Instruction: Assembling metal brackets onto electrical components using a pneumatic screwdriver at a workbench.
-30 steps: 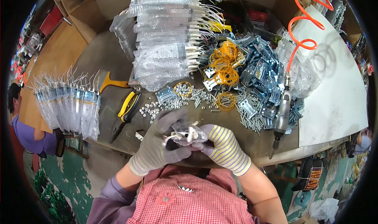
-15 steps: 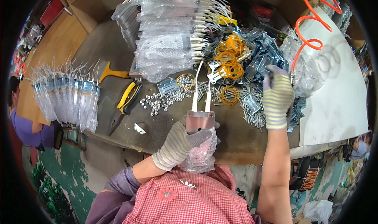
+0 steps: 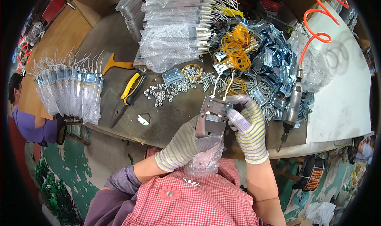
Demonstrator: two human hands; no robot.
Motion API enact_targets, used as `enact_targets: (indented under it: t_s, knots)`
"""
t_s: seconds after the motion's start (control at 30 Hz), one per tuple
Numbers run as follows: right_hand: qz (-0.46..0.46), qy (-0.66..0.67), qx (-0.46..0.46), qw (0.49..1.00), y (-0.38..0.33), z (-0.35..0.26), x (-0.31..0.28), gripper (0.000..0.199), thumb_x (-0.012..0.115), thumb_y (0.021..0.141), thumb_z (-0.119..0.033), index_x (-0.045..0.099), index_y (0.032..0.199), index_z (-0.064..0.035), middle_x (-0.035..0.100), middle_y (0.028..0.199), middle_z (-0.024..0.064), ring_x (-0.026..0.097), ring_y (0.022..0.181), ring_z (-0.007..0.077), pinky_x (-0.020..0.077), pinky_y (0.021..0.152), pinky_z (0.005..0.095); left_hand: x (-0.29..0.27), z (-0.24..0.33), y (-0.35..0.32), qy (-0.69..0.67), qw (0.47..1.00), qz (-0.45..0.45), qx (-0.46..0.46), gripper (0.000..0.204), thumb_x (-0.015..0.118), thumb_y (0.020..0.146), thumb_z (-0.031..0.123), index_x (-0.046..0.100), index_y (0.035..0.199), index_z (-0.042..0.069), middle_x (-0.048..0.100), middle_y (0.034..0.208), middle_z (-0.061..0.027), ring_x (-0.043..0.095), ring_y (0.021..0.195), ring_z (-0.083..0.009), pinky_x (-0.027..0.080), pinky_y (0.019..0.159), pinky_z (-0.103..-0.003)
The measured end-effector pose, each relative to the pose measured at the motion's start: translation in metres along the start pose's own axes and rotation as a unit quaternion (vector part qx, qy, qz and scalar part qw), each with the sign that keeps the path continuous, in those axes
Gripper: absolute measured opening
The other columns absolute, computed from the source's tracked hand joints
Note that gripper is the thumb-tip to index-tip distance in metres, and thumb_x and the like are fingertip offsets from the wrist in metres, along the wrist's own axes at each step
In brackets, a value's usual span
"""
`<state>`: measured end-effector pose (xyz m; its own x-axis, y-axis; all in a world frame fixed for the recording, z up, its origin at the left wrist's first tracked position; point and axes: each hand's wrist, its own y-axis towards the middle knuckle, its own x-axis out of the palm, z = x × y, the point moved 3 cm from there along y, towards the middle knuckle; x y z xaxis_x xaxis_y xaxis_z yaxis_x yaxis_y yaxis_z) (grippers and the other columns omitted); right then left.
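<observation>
In front of my apron, my left hand (image 3: 184,144) grips a flat metal unit (image 3: 206,127), its lower part wrapped in bubble wrap (image 3: 206,158). Two white-sleeved leads (image 3: 220,86) rise from the unit's far end. Fingers of my right hand (image 3: 250,130) pinch a small metal bracket (image 3: 217,106) and hold it against the unit's upper face. Loose silvery nuts (image 3: 160,93) lie beyond my left hand. Past my right hand are screws (image 3: 270,113), a heap of bluish metal brackets (image 3: 274,55) and orange rubber bands (image 3: 238,61).
A power screwdriver (image 3: 293,103) on a red coiled hose (image 3: 308,25) rests at right beside white board (image 3: 337,107). Yellow-black pliers (image 3: 133,87) and an orange-handled scraper (image 3: 119,64) lie left. Bubble-wrapped units stand stacked (image 3: 170,39) at back and bundled (image 3: 71,91) at left. A person (image 3: 27,122) sits far left.
My right hand has come from the bracket heap to the unit, bringing a bracket onto it. The unit has tilted slightly in my left hand. The screwdriver is now uncovered.
</observation>
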<state>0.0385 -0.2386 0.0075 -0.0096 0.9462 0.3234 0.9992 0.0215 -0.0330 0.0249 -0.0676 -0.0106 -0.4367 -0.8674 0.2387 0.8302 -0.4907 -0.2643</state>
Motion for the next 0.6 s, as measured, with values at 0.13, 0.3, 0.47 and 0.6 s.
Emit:
enact_targets:
  t_s: [0.13,0.3,0.47,0.6]
  knots:
    - [-0.02,0.0,0.005,1.0,-0.004,0.005,-0.006,0.022,0.062,0.09,0.002,0.06,0.112,-0.0009,0.065,0.101,0.004,0.061,0.093,0.0115,0.0492,0.086,0.0271,0.003,-0.002,-0.005,-0.065,0.998,-0.008,0.002,0.044,0.073,0.086,0.024,0.056,0.121,0.003,0.065,0.104,-0.0032,0.059,0.095,-0.0106,0.049,0.087,-0.029]
    - [-0.007,-0.05,-0.061,0.997,-0.013,0.005,0.001,0.022,0.062,0.09,0.004,0.06,0.111,-0.0003,0.065,0.1,0.004,0.06,0.094,0.0101,0.0488,0.088,0.0255,0.006,-0.002,-0.007,-0.136,0.99,-0.001,-0.033,0.042,0.066,0.093,0.03,0.058,0.123,0.002,0.065,0.104,-0.0013,0.058,0.095,-0.0091,0.048,0.088,-0.027]
    - [0.027,-0.098,-0.083,0.991,-0.023,0.009,-0.002,0.02,0.065,0.089,0.0,0.063,0.109,-0.0028,0.066,0.098,0.0024,0.06,0.087,0.0076,0.0504,0.076,0.0233,0.005,0.001,-0.01,-0.118,0.992,0.021,-0.043,0.045,0.056,0.099,0.04,0.061,0.122,0.002,0.066,0.104,-0.0019,0.059,0.096,-0.008,0.048,0.088,-0.025]
    - [0.117,-0.345,-0.14,0.921,-0.004,-0.032,-0.042,0.014,0.067,0.088,-0.002,0.067,0.102,-0.0027,0.067,0.093,0.0033,0.058,0.083,0.0065,0.0482,0.072,0.0221,-0.007,-0.01,-0.009,-0.127,0.989,0.054,-0.043,0.054,0.054,0.098,0.05,0.062,0.119,0.001,0.068,0.101,-0.0063,0.063,0.089,-0.0107,0.052,0.081,-0.027]
